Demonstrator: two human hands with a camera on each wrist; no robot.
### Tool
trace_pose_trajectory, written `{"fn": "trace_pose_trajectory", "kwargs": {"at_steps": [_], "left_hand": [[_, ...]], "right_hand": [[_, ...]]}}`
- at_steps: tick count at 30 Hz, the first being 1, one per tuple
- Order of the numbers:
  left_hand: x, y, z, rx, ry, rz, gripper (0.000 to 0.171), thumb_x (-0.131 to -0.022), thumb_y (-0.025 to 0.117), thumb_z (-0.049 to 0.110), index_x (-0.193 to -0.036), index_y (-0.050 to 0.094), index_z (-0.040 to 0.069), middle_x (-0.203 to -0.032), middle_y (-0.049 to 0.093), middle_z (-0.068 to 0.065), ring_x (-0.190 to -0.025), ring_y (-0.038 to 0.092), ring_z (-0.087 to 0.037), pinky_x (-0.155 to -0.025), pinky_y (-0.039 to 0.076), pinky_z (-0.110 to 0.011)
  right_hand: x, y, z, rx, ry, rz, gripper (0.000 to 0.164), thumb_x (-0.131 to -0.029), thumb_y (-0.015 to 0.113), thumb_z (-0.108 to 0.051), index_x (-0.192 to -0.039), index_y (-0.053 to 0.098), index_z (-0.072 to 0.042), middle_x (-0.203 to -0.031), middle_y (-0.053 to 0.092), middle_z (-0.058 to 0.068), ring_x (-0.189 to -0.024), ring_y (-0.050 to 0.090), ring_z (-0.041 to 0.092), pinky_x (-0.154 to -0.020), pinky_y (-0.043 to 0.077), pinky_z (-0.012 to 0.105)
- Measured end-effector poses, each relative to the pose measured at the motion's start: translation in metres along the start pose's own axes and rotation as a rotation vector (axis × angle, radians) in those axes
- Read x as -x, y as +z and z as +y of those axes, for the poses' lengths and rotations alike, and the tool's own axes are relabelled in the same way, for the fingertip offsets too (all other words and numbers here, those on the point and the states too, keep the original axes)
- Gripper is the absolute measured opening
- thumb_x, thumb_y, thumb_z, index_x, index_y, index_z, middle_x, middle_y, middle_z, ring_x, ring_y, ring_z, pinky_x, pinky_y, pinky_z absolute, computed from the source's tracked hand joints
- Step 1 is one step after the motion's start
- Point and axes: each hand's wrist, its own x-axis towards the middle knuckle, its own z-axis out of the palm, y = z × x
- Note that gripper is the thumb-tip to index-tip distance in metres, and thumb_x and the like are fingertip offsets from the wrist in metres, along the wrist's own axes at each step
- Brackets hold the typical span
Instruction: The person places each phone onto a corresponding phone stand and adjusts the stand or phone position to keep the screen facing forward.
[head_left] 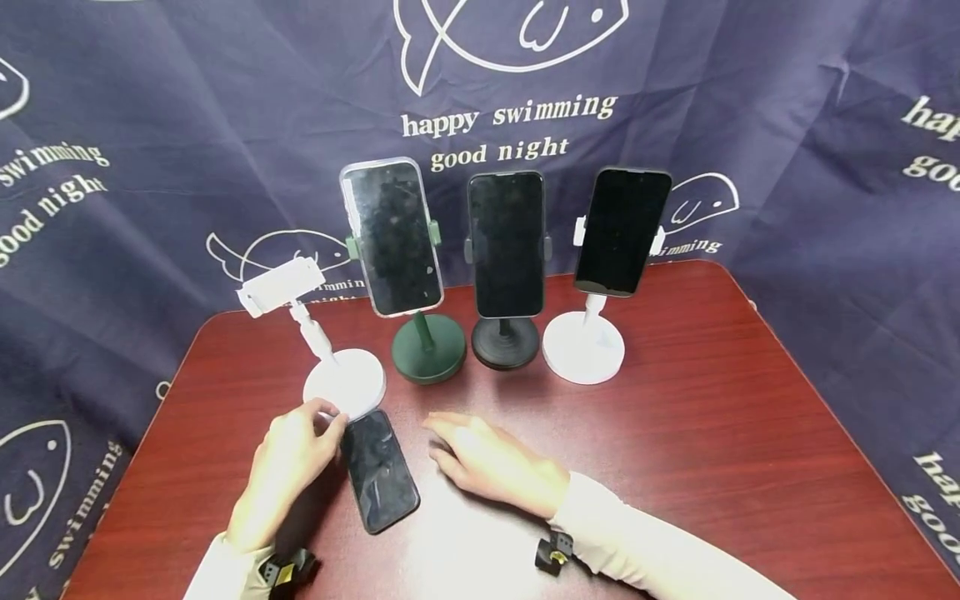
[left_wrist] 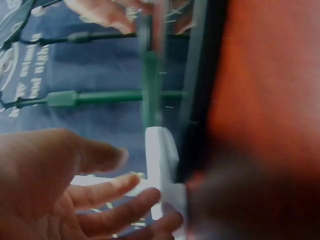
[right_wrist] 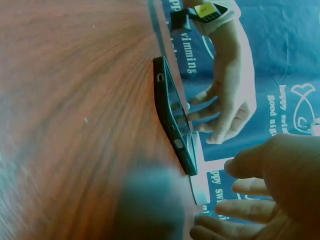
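Observation:
A dark-screened phone lies face up on the table, its far end at the front edge of a white phone stand's round base. The stand's white clamp is tilted and holds no phone. My left hand is beside the phone's far left corner, fingertips right at the base rim. In the left wrist view, thumb and fingers are apart with nothing pinched between them. To the right of the phone, my right hand hovers low over the table, fingers relaxed and holding nothing; the right wrist view shows the phone's black side.
Behind stand a green stand with a clear-cased phone, a black stand with a phone, and a white stand with a phone. A patterned dark blue cloth surrounds the reddish wooden table.

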Motion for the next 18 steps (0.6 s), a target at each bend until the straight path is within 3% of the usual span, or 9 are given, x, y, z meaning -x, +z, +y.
{"fn": "trace_pose_trajectory", "kwargs": {"at_steps": [4,8,13,18], "left_hand": [[-0.009,-0.005,0.007,-0.046,-0.023,-0.053,0.024,-0.095,0.068,0.038,-0.103,0.072,0.015,-0.083,0.074,-0.007,-0.072,0.068,-0.03,-0.056,0.049,-0.048],[-0.017,-0.01,0.014,-0.087,-0.052,-0.175,0.029,-0.093,0.069,0.04,-0.101,0.07,0.012,-0.085,0.072,-0.012,-0.076,0.068,-0.036,-0.06,0.05,-0.053],[-0.022,-0.011,0.018,-0.102,-0.071,-0.273,0.033,-0.092,0.071,0.042,-0.103,0.068,0.011,-0.086,0.069,-0.011,-0.078,0.066,-0.032,-0.063,0.049,-0.051],[-0.025,-0.014,0.021,-0.111,-0.074,-0.287,0.035,-0.091,0.074,0.04,-0.105,0.067,0.009,-0.089,0.069,-0.014,-0.078,0.065,-0.032,-0.063,0.049,-0.05]], "right_hand": [[0.002,0.007,0.0,-0.048,0.042,0.048,0.021,-0.099,0.064,-0.012,-0.118,0.069,-0.004,-0.103,0.071,0.003,-0.096,0.068,0.014,-0.09,0.057,0.032],[0.002,0.014,0.001,-0.058,0.061,0.063,0.002,-0.095,0.067,-0.011,-0.096,0.067,-0.01,-0.082,0.06,-0.004,-0.076,0.058,0.012,-0.072,0.052,0.028],[0.003,0.019,0.0,-0.076,0.091,0.02,0.025,-0.09,0.072,-0.015,-0.076,0.052,-0.016,-0.071,0.047,-0.007,-0.068,0.044,0.009,-0.062,0.037,0.021],[0.003,0.021,-0.003,-0.089,0.083,-0.027,0.026,-0.09,0.073,-0.018,-0.075,0.052,-0.015,-0.069,0.044,-0.011,-0.066,0.042,0.005,-0.061,0.034,0.017]]}}
